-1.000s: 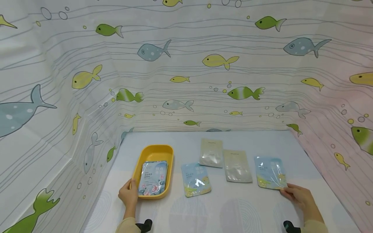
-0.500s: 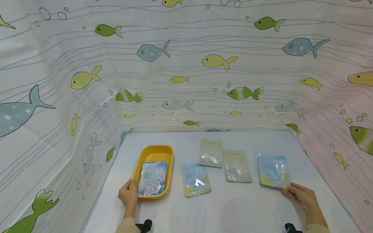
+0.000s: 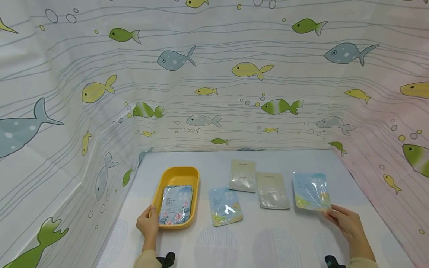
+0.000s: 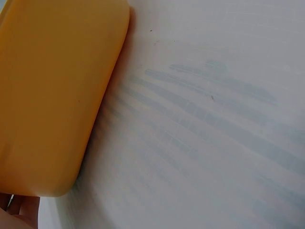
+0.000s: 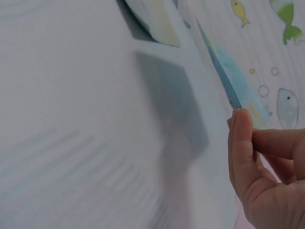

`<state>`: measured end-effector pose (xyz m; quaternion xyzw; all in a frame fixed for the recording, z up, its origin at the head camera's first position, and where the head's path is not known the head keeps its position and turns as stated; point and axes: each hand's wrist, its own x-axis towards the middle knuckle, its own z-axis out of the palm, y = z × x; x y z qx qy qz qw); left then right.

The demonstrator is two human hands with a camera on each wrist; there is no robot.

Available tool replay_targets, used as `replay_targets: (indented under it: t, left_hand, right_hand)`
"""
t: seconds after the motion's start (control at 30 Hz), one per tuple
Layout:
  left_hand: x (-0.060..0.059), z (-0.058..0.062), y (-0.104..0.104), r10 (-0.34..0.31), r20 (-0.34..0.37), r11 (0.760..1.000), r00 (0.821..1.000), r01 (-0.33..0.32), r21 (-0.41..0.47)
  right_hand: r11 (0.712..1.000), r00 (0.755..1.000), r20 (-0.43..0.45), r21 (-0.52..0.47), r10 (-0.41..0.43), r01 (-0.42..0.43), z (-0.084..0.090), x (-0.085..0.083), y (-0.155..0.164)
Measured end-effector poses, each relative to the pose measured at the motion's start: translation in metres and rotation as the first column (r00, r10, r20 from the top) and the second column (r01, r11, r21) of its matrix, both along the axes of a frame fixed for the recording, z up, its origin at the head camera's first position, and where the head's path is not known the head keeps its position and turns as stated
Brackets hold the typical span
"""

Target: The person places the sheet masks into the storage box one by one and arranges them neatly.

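Observation:
In the head view my right hand (image 3: 343,221) pinches the lower right corner of a shiny flat light-blue sachet (image 3: 311,191) with a yellow-green printed bottom. The right wrist view shows this sachet (image 5: 233,81) edge-on between thumb and fingers, raised off the table, its shadow lying below. At the left, my left hand (image 3: 147,222) grips the near left rim of a yellow tray (image 3: 182,171). A small stack of blue sachets with pink flowers (image 3: 175,204) lies in the tray. The left wrist view has the tray's outer wall (image 4: 57,95), with fingers (image 4: 26,210) at its lower corner.
Between the hands lie another light-blue sachet (image 3: 226,208) and two silvery-beige sachets, one farther back (image 3: 242,176) and one nearer (image 3: 273,191). The table (image 3: 214,247) has a pale patterned cover. A fish-print curtain (image 3: 207,106) encloses the back and sides.
My right hand has lifted the light-blue sachet off the table; it shifted right, then back left and up. My left hand and the tray have stayed in place.

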<state>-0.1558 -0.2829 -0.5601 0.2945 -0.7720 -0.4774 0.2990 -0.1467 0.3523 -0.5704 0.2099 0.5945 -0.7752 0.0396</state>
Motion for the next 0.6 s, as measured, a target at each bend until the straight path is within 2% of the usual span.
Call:
replay_targets:
  t: [0.1,0.17,0.27,0.47,0.6]
  left_hand:
    - [0.0,0.001,0.0,-0.004,0.006,1.0,1.0,0.004,0.006]
    - [0.0,0.001,0.0,-0.005,0.012,1.0,1.0,0.005,0.005]
    - [0.0,0.001,0.001,-0.002,0.015,1.0,1.0,0.002,-0.01]
    - [0.001,0.001,0.001,0.004,0.012,1.0,1.0,-0.004,-0.027]
    - [0.001,0.0,0.001,-0.007,0.002,1.0,1.0,0.007,-0.03]
  right_hand:
    - [0.999,0.999,-0.032,-0.04,-0.027,0.025,-0.021,-0.009,0.009]
    - [0.998,0.998,-0.053,-0.053,-0.032,0.029,-0.024,-0.011,0.008]
    - [0.999,0.998,-0.063,-0.032,-0.006,0.004,-0.014,-0.008,0.0]
    - [0.998,0.996,-0.076,0.04,0.054,-0.051,0.02,0.0,-0.027]
    - [0.998,0.99,-0.132,0.026,0.056,-0.053,0.032,0.002,-0.043]
